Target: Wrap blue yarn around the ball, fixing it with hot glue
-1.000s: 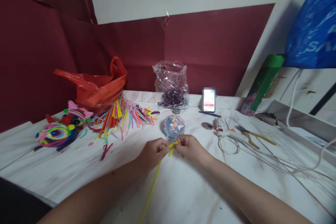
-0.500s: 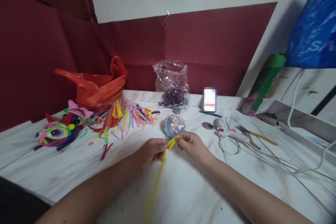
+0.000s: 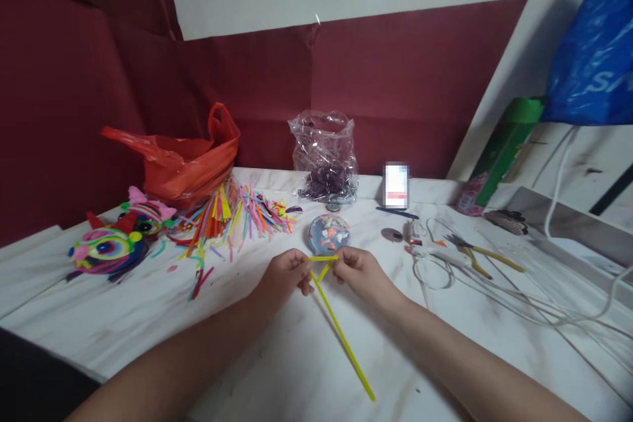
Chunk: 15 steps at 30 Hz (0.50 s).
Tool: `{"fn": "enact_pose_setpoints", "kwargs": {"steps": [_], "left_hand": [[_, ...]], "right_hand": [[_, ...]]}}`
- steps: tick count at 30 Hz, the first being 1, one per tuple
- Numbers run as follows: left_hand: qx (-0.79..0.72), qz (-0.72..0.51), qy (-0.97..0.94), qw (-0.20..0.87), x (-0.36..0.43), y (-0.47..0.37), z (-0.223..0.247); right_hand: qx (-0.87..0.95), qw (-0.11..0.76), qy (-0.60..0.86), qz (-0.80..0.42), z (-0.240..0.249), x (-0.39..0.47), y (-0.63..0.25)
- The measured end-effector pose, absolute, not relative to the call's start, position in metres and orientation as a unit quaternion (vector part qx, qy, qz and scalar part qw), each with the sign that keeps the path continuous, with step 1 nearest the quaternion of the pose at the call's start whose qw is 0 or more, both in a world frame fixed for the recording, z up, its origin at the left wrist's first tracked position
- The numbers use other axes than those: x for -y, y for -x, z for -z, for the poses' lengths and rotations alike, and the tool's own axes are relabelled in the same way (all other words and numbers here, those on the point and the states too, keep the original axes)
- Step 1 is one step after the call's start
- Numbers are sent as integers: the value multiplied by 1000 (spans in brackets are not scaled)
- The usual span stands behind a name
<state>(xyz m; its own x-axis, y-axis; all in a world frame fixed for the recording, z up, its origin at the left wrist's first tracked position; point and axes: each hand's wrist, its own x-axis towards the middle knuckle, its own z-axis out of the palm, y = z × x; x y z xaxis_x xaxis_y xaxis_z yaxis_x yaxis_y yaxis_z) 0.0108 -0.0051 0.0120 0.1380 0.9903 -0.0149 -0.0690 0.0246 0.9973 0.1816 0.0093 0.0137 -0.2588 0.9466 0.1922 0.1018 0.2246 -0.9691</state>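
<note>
head view looks down on a white marble-look table backed by dark red paper on the wall, the biggest things in sight. at far right hangs a blue plastic bag above a green box. at far left sits an orange plastic bag, with a clear bag of purple bits at far centre. a fan of loose coloured pipe cleaners spreads out just near the orange bag, and two finished fuzzy masks lie at the left edge. white cables trail across the right side, with yellow-handled pliers among them. a small round dish of coloured scraps lies just beyond the hands. the left hand and right hand are close together near the middle of the table, each pinching the top end of a yellow pipe cleaner; its long tail runs near and right across the table. the end between the fingertips is bent into a short horizontal bar with a small fold under it, so by my reading the shaping has only begun: one bend is made, and nearly the whole length is still straight and unworked.
</note>
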Motion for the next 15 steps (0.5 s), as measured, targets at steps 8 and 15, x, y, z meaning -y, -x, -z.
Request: {"fn": "enact_pose_setpoints", "kwargs": {"steps": [8, 15], "left_hand": [[-462, -480, -485, 566, 6, -11, -13], [-433, -457, -447, 635, 8, -11, -8]], "right_hand": [[621, 441, 411, -501, -14, -5, -178], [594, 445, 408, -532, -13, -6, -176]]}}
